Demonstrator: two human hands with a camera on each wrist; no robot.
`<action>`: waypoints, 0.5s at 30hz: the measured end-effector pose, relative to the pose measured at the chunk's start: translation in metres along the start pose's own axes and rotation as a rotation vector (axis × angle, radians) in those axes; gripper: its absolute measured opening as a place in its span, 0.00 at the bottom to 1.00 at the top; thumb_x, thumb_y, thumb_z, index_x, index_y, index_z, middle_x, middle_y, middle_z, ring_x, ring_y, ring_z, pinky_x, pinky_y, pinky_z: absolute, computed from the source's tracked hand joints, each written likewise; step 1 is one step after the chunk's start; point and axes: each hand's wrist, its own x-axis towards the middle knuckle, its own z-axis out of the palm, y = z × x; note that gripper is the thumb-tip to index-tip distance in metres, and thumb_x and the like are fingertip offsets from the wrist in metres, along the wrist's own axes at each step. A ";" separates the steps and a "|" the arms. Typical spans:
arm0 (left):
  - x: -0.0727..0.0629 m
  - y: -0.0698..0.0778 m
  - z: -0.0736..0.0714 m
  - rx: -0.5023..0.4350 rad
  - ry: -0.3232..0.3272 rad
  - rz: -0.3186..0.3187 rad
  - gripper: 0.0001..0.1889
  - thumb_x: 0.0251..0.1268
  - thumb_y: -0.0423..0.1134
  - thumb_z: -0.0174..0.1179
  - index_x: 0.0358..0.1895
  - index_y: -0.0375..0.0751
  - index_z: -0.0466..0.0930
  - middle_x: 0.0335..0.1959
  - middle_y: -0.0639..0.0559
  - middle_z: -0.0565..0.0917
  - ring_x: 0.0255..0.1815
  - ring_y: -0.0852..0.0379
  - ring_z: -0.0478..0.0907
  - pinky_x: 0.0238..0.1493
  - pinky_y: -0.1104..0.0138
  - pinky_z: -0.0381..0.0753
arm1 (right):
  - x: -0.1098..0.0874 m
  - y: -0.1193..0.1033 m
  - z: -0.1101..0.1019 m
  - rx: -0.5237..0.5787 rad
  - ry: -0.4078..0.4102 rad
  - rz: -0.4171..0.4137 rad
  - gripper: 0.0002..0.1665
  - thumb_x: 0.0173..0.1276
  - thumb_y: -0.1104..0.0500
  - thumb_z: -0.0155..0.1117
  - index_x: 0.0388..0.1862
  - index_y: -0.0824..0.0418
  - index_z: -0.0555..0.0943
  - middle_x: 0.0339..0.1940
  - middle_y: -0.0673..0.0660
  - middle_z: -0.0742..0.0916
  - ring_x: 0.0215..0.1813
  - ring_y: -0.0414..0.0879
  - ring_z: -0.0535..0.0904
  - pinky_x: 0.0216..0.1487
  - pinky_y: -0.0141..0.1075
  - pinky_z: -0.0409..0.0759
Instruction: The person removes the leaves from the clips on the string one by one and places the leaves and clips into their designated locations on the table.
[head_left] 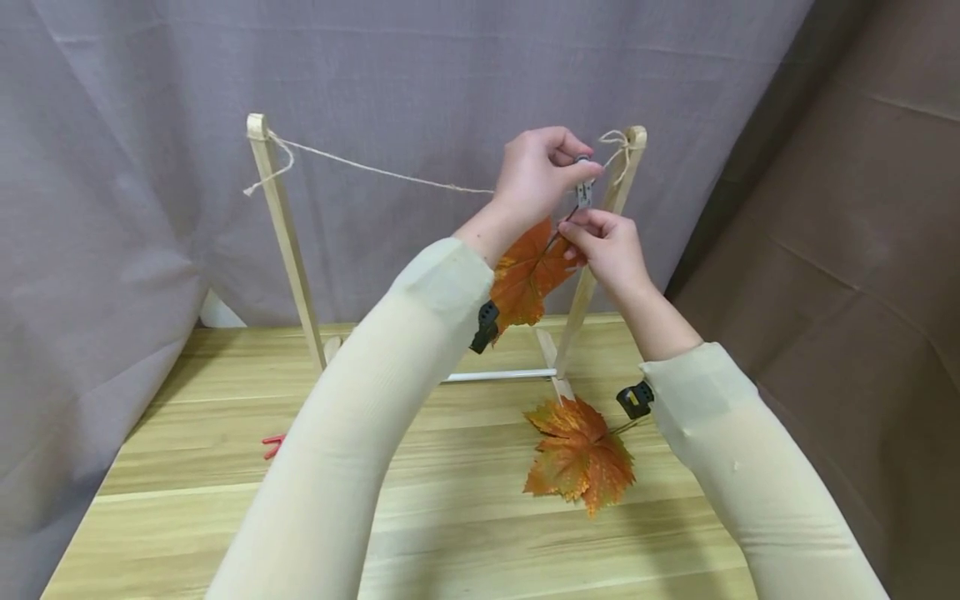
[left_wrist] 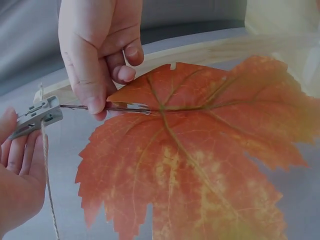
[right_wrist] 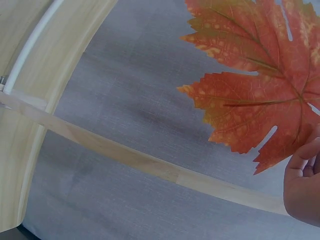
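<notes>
In the head view my left hand (head_left: 534, 173) pinches a grey clothespin (head_left: 584, 195) between thumb and fingers, close to the right post. The twine (left_wrist: 47, 175) runs at the clothespin's jaws in the left wrist view. My right hand (head_left: 609, 250) pinches the thin dark stem (left_wrist: 77, 106) of an orange artificial maple leaf (head_left: 531, 275), just below the clothespin. The stem's end meets the clothespin's jaws; whether they clamp it I cannot tell. In the right wrist view the leaf (right_wrist: 260, 90) hangs beside the right hand (right_wrist: 306, 185), whose fingertips are mostly hidden.
Twine (head_left: 375, 171) is tied between two wooden posts, left (head_left: 288, 250) and right (head_left: 576, 321). A white rod (head_left: 498, 376) joins them low down. On the wooden table (head_left: 465, 533) lie a second orange leaf (head_left: 581, 458) and a red clothespin (head_left: 272, 446), partly behind the left sleeve.
</notes>
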 end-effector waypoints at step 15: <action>0.002 -0.007 -0.024 -0.119 0.097 -0.006 0.10 0.58 0.41 0.65 0.40 0.41 0.83 0.35 0.49 0.86 0.35 0.62 0.80 0.33 0.76 0.73 | -0.005 0.008 -0.002 -0.075 -0.024 0.042 0.09 0.66 0.61 0.60 0.26 0.52 0.80 0.19 0.38 0.84 0.19 0.32 0.76 0.23 0.24 0.77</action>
